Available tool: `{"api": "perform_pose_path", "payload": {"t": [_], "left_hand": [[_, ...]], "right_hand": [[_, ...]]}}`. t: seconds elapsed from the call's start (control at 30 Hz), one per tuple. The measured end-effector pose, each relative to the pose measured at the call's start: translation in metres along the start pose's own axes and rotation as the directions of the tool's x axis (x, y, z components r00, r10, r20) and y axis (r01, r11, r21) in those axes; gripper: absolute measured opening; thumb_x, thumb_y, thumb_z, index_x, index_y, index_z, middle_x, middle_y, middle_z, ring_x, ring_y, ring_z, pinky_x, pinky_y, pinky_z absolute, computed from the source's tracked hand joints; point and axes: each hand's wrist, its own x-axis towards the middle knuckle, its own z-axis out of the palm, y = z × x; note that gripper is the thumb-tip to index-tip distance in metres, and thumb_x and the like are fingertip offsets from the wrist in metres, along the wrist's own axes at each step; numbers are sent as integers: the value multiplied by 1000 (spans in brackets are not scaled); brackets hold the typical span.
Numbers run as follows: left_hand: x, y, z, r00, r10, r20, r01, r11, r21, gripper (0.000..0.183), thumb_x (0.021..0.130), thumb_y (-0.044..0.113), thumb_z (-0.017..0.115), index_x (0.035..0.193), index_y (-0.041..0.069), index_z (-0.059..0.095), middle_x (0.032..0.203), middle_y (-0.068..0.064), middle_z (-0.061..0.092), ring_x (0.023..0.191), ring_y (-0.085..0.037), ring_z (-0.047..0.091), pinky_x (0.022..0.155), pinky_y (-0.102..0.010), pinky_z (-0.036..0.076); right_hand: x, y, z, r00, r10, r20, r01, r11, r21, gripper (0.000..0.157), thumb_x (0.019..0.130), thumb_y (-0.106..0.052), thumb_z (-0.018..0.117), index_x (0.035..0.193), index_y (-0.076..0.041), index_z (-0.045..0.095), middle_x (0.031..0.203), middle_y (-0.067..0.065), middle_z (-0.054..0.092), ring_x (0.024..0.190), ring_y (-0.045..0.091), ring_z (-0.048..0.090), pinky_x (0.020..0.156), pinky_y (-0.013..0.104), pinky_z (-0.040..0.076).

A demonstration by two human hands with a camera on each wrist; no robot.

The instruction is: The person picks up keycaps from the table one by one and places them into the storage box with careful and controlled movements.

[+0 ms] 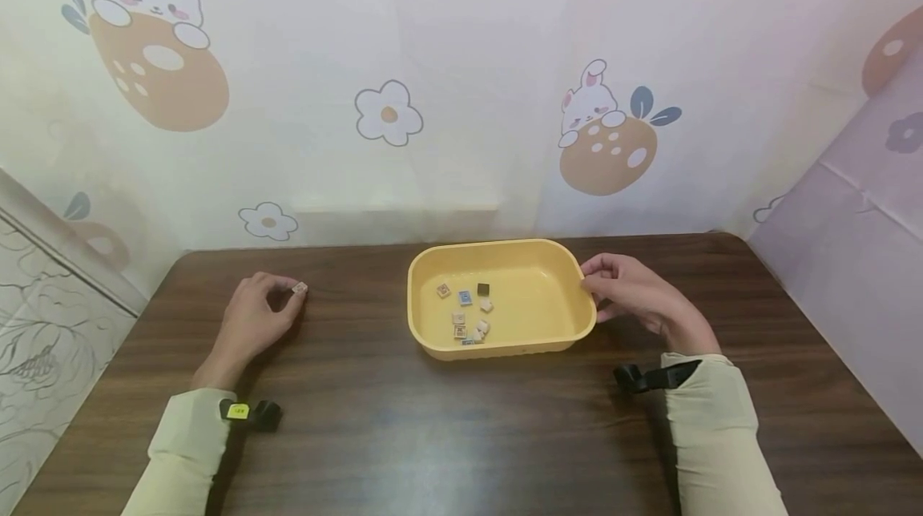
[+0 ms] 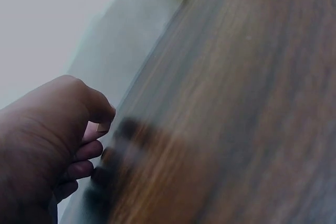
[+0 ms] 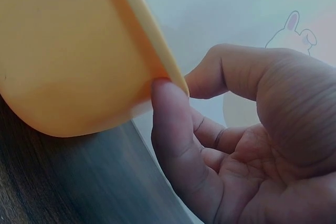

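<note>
My left hand (image 1: 251, 322) pinches a small cream tile (image 1: 300, 288) with a printed mark between thumb and fingertip, low over the left part of the table. In the left wrist view a sliver of the tile (image 2: 104, 127) shows at the fingertips; the rest is hidden. A yellow plastic basin (image 1: 541, 304) is at the middle back, and my right hand (image 1: 642, 292) grips its right rim. The right wrist view shows thumb and finger on both sides of the basin's rim (image 3: 149, 24). Several small tiles lie in the basin's left half, among them a blue one (image 1: 465, 298) and a dark green one (image 1: 484, 289).
The dark wood table (image 1: 433, 436) ends at the back against a pale curtain (image 1: 476, 99) printed with rabbits and flowers. More patterned cloth hangs at the left and right sides. Each wrist carries a black strap (image 1: 659, 377) with a small camera.
</note>
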Motion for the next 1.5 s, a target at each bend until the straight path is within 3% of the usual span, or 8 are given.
{"api": "perform_pose_path", "payload": {"t": [0.7,0.93,1.27,1.5], "left_hand": [[7,14,6,1000,5,19,-2,991,-133,39,103,43,66,115,8,76,123,-17,71,122,-37,62,109,-59,45],[8,19,6,1000,9,24,-5,989,-150,38,102,43,67,115,8,76,123,-16,71,122,-35,62,109,-59,46],[8,27,5,998,68,-10,-69,984,-166,34,102,40,69,113,10,76,118,-13,73,121,-34,62,109,-58,45],[6,35,4,998,68,2,-67,984,-166,35,102,42,68,114,11,76,119,-12,73,123,-33,61,108,-57,45]], "right_hand": [[2,1,-1,1000,-5,2,5,1000,-1,45,101,-13,62,136,11,47,94,5,70,81,13,69,70,31,65],[2,3,-2,1000,-1,0,1,1000,0,45,101,-14,62,136,11,47,94,4,70,80,12,69,69,30,65],[2,1,0,1000,-2,1,2,1000,4,45,102,-14,62,136,11,47,97,5,70,80,12,69,69,30,65],[3,2,0,1000,-3,10,3,1000,5,45,102,-14,62,136,11,47,96,6,70,81,13,70,70,31,65]]}}
